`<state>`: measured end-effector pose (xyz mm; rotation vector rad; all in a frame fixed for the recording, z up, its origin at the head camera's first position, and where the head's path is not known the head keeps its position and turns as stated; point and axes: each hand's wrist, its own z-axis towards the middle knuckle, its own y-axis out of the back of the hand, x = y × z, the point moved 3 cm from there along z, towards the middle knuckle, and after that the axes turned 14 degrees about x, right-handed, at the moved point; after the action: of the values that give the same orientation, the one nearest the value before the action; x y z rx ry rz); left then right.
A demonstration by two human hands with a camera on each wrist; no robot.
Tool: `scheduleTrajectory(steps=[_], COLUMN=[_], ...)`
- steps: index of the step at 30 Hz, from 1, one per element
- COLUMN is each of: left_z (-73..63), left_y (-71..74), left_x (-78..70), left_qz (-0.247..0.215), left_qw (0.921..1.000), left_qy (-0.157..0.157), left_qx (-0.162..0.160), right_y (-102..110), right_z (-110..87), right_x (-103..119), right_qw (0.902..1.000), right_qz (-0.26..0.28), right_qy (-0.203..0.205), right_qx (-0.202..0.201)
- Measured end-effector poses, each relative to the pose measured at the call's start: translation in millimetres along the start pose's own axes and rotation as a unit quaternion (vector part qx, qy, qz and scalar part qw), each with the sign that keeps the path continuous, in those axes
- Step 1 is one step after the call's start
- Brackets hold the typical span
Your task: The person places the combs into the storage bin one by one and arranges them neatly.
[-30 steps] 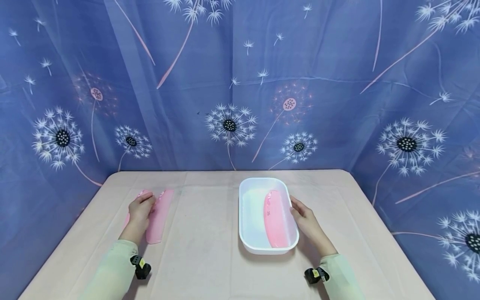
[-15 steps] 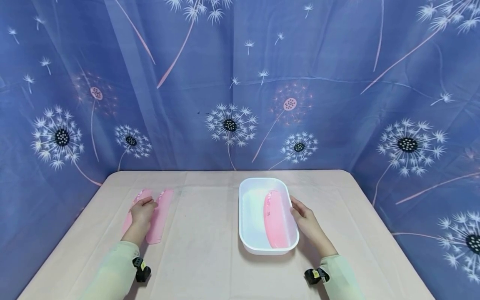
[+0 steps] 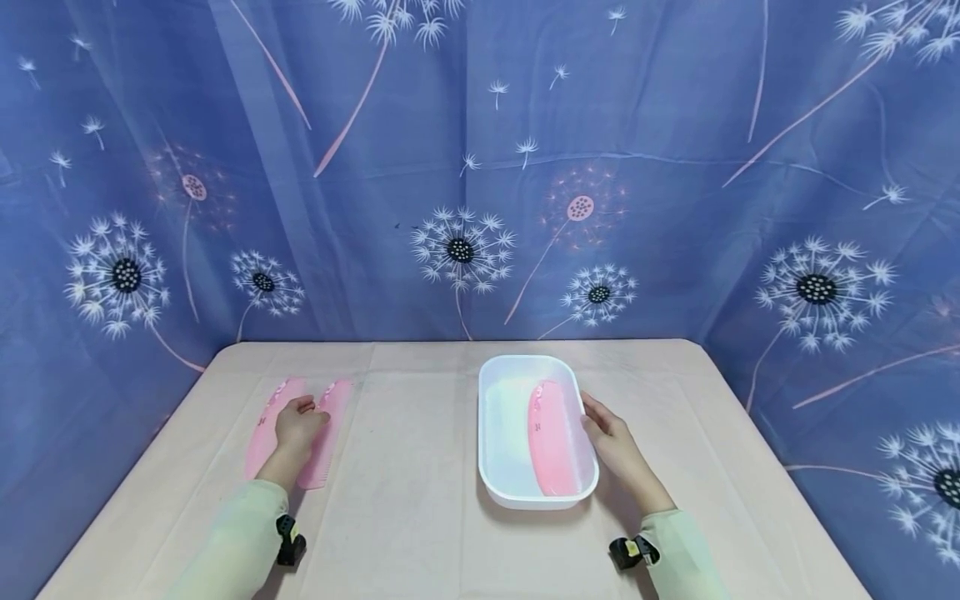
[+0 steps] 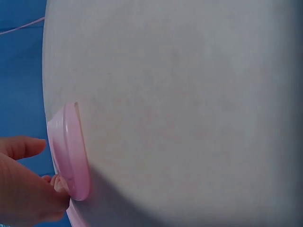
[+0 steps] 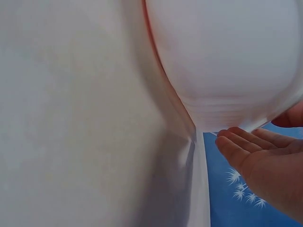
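From my remote seat I see my left hand [image 3: 300,429] at the right pink comb [image 3: 322,462], just beside the left pink comb [image 3: 258,442] on the counter [image 3: 405,442], though I cannot tell whether it pinches anything, while my right hand [image 3: 611,437] pinches the right rim of a white tub [image 3: 502,442] with a third pink comb [image 3: 551,446] inside

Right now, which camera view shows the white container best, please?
The head view, because it looks down into the white container and shows the pink comb inside. The right wrist view gives only part of its outside, cut off by the picture edge. The left wrist view does not show it.
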<state>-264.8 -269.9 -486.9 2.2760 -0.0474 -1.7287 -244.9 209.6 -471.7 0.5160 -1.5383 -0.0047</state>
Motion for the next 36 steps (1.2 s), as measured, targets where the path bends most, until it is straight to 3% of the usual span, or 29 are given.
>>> scheduleTrajectory(steps=[10, 17, 23, 29, 36], left_z=[1.9, 4.0, 3.1, 0.8, -0.9], left_y=[-6.1, -7.9, -6.7, -3.1, -0.2], left_x=[-0.5, -1.2, -3.6, -5.5, -7.9], left_qz=[0.111, 0.156, 0.201, 0.218, 0.225], left_qw=[0.9938, 0.9876, 0.9794, 0.9754, 0.9738], left_qy=[-0.002, -0.009, 0.014, 0.031, 0.022], left_qx=[-0.009, -0.018, -0.012, 0.007, 0.02], right_y=[1.9, 1.0, 1.0, 0.6, 0.4], right_z=[-0.9, -2.0, -1.7, -1.0, -0.2], right_x=[1.9, 0.1, 0.6, -0.8, -1.2], right_qw=[0.9999, 0.9998, 0.9999, 1.0, 1.0], right_qz=[0.004, -0.001, -0.001, 0.0, -0.002], right_qy=[-0.009, -0.014, -0.01, -0.004, -0.003], right_qx=[0.009, 0.012, 0.006, 0.003, 0.002])
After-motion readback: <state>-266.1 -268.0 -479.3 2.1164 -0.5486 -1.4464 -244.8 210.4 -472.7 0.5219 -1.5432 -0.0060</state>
